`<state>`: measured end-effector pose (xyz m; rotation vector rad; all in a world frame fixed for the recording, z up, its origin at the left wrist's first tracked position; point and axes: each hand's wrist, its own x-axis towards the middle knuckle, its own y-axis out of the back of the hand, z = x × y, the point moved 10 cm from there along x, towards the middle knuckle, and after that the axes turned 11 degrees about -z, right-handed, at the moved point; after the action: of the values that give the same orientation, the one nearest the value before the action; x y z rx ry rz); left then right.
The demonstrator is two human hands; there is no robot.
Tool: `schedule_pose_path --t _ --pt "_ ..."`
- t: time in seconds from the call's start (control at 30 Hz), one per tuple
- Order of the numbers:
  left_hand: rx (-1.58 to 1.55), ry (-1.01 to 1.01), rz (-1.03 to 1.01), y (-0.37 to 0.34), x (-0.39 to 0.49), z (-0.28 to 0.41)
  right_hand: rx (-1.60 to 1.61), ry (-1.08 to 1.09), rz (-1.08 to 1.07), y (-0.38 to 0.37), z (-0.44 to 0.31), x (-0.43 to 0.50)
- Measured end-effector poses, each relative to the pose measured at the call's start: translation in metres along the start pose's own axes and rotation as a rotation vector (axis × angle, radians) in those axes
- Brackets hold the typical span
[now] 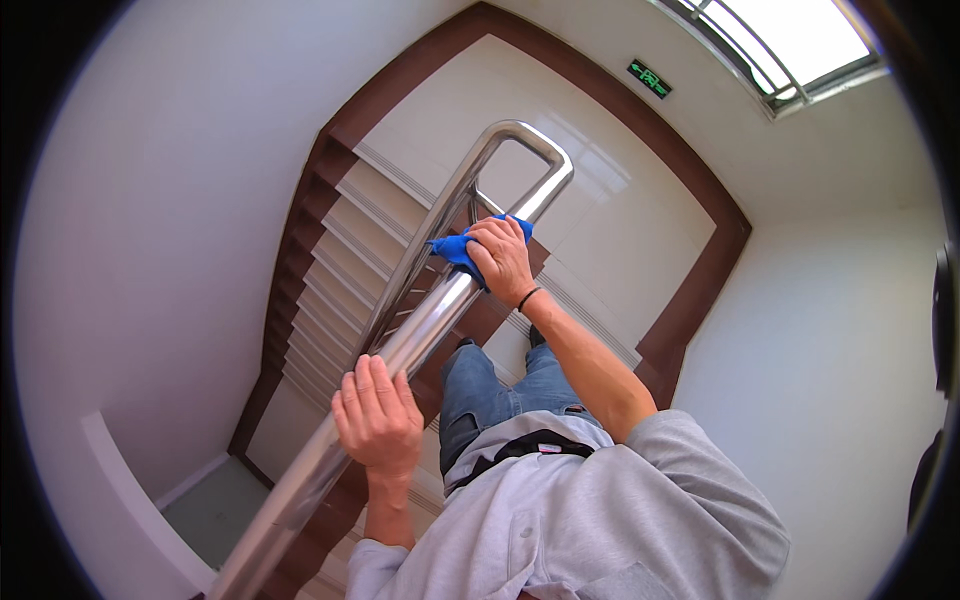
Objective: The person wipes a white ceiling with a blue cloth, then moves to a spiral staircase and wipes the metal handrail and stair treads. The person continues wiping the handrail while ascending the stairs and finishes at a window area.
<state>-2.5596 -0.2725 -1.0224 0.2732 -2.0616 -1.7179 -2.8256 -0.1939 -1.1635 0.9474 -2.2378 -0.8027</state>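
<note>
A shiny metal stair handrail (427, 322) runs from the lower left up to a rounded bend above the landing. My right hand (501, 255) is closed over a blue cloth (459, 250), which it presses around the near rail just below the bend. A dark band circles the right wrist. Lower down, my left hand (379, 416) lies flat on top of the same rail, fingers extended and close together, with no cloth under it that shows. The thumb side of that hand faces right.
Pale steps (352, 225) with dark red edging descend on the rail's left. Beyond the bend lies a glossy landing (600, 217). White walls enclose the stairwell, with a green exit sign (649, 79) and a barred window (795, 45) at the upper right.
</note>
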Motion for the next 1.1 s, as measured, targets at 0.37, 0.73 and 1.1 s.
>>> schedule_pose_path --t 0.37,0.73,1.1 --pt "0.103 0.095 0.248 -0.032 0.025 0.053 0.356 -0.201 0.446 0.039 0.199 -0.029" --pt "0.122 0.124 0.287 -0.031 0.026 0.050 0.843 -0.731 0.273 -0.061 0.260 -0.149" --pt "-0.054 -0.020 0.388 -0.067 -0.055 0.094 0.761 -0.034 0.121 -0.123 0.039 -0.095"
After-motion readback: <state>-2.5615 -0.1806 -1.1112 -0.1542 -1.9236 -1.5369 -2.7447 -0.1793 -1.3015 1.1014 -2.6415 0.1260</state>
